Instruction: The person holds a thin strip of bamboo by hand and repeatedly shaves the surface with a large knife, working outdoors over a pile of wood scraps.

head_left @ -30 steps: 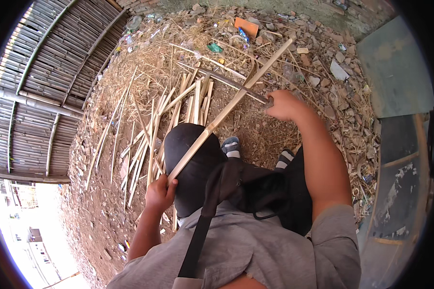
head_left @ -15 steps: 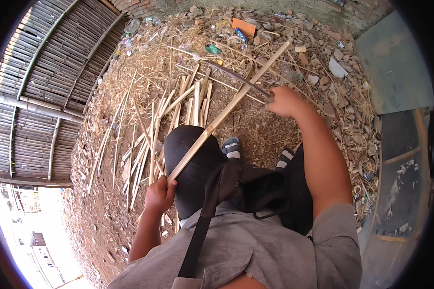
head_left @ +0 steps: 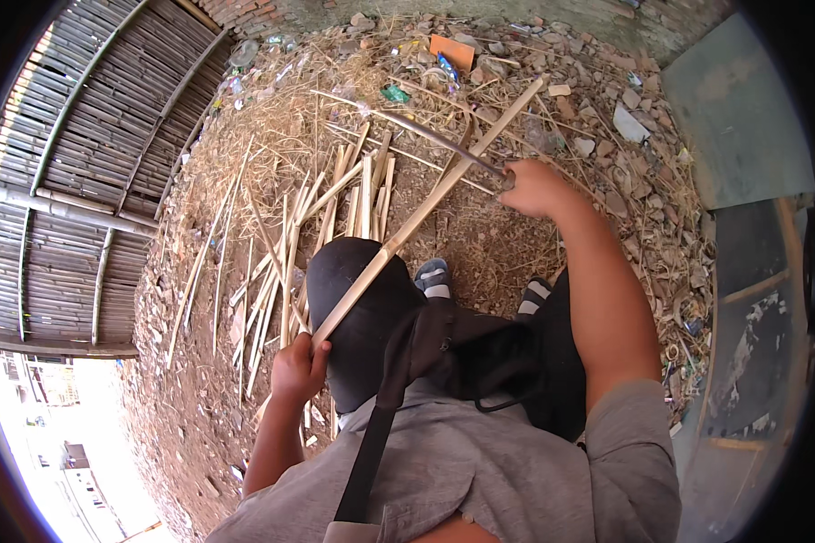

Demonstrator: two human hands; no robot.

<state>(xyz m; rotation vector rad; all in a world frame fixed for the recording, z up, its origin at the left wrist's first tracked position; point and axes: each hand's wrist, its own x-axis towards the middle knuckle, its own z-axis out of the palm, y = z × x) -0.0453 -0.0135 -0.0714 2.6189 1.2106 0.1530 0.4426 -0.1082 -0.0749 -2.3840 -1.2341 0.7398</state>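
Note:
A long pale bamboo strip [head_left: 406, 233] runs slantwise across my raised left knee, its far end over the ground. Near my left thigh, my left hand [head_left: 301, 366] is closed around the strip's lower end. My right hand [head_left: 527, 188] grips the handle of a long machete [head_left: 444, 140], whose dark, narrow blade points away to the left. In this view the blade crosses the strip's upper part; I cannot tell whether they touch. The handle is mostly hidden by the fingers.
Several split bamboo strips [head_left: 290, 240] lie in a loose pile left of my knee. Dry straw, rubble and litter cover the ground, with an orange piece [head_left: 452, 52] at the far side. A bamboo slat wall [head_left: 91, 136] stands left, grey panels [head_left: 743, 127] right.
The machete blade has shifted slightly, its tip a little farther left. Both hands keep their hold, and the bamboo strip stays nearly in place.

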